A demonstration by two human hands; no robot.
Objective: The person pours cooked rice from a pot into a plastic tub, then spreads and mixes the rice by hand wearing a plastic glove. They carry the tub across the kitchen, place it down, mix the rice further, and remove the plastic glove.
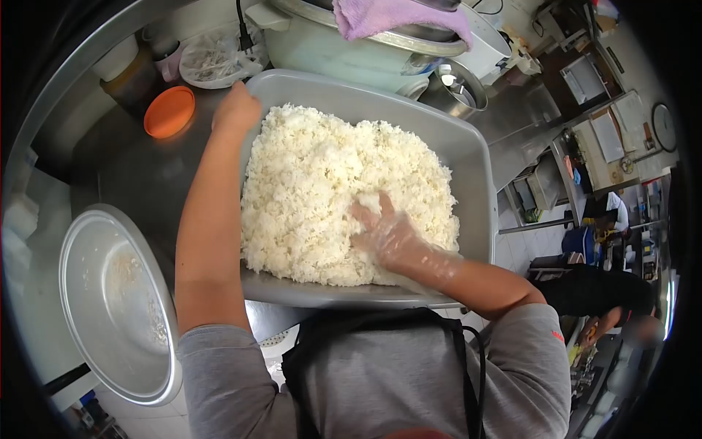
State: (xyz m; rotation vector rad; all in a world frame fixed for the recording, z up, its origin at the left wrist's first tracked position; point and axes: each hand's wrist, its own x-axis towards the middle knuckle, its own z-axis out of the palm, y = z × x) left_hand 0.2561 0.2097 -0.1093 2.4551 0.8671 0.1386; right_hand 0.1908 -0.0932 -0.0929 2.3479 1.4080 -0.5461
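Observation:
A big grey plastic tub (472, 212) stands in front of me, holding a wide mound of cooked white rice (314, 197). My left hand (238, 110) grips the tub's rim at its far left corner, with the fingers partly hidden. Over my right hand (387, 234) is a clear plastic glove with rice grains stuck to it. Its fingers are spread and touch the rice right of the middle, the tips partly sunk in or hidden by grains.
An empty metal pot (121, 300) with rice residue leans at the left. Behind the tub are a large rice cooker (329, 51) with a purple cloth (398, 18), a steel container (453, 88) and an orange lid (170, 112). Another person (599, 293) works at the right.

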